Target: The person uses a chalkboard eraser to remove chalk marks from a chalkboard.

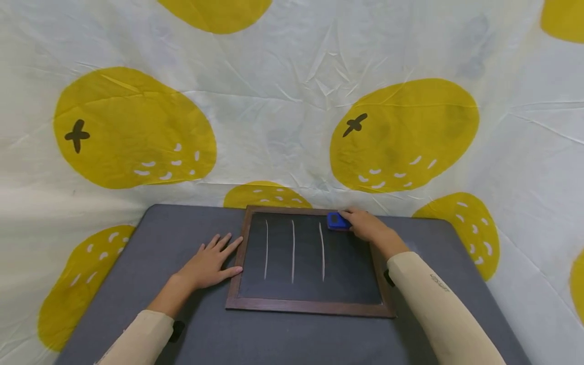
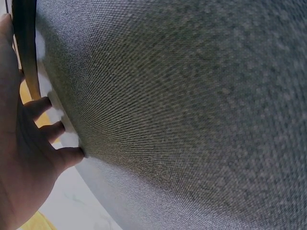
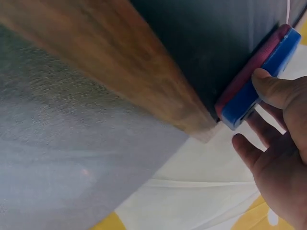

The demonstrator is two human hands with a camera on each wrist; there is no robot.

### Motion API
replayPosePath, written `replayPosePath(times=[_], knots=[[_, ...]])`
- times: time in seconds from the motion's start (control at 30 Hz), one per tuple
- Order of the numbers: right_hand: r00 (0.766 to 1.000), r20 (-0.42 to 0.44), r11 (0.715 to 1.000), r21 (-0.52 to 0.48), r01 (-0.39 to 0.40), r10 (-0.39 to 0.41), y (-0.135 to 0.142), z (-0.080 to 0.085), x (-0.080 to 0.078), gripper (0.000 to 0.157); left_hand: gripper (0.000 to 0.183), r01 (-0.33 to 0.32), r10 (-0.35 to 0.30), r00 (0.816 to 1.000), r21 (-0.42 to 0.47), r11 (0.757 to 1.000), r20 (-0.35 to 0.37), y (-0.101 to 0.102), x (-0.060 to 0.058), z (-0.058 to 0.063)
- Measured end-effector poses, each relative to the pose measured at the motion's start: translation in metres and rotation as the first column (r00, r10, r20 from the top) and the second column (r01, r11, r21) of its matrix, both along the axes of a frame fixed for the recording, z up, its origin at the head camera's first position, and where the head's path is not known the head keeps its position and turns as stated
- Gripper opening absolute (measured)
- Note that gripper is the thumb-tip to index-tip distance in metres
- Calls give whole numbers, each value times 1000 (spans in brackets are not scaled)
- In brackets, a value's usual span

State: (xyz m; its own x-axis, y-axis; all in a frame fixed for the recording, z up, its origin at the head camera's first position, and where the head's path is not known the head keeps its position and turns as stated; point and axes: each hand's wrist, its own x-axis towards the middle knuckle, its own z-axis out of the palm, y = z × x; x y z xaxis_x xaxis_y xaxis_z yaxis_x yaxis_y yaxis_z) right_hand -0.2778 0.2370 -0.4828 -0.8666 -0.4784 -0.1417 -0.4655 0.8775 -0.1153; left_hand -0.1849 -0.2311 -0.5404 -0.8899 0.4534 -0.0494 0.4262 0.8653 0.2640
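A wood-framed chalkboard [image 1: 351, 263] lies on the grey table, with three upright chalk lines on its left and middle. Near the board's top right, my right hand [image 1: 365, 224] grips a blue chalkboard eraser [image 1: 338, 221]. In the right wrist view, the eraser [image 3: 261, 76] shows a dark red felt side against the board, the thumb on its blue back. My left hand [image 1: 211, 263] is spread flat at the left side of the frame, thumb and a fingertip touching the wood. The left wrist view shows this hand [image 2: 33, 158] with its fingers apart on the cloth.
The grey table [image 1: 274, 337] extends on all sides of the board, its rounded back corners near a white curtain [image 1: 274, 132] printed with yellow fruit shapes. The curtain hangs close behind the table's back edge and down both sides.
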Motion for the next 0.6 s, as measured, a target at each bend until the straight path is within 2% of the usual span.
replayPosePath(times=[0.3,0.6], knots=[[999,54,1000,9,2,-3,1,0,-9,61,86,-8,8,1000,-11,1000,2,0,-1,0],[998,58,1000,0,-23,23,2,3,-7,61,86,-13,13,1000,-21,1000,6,2,-1,-1]])
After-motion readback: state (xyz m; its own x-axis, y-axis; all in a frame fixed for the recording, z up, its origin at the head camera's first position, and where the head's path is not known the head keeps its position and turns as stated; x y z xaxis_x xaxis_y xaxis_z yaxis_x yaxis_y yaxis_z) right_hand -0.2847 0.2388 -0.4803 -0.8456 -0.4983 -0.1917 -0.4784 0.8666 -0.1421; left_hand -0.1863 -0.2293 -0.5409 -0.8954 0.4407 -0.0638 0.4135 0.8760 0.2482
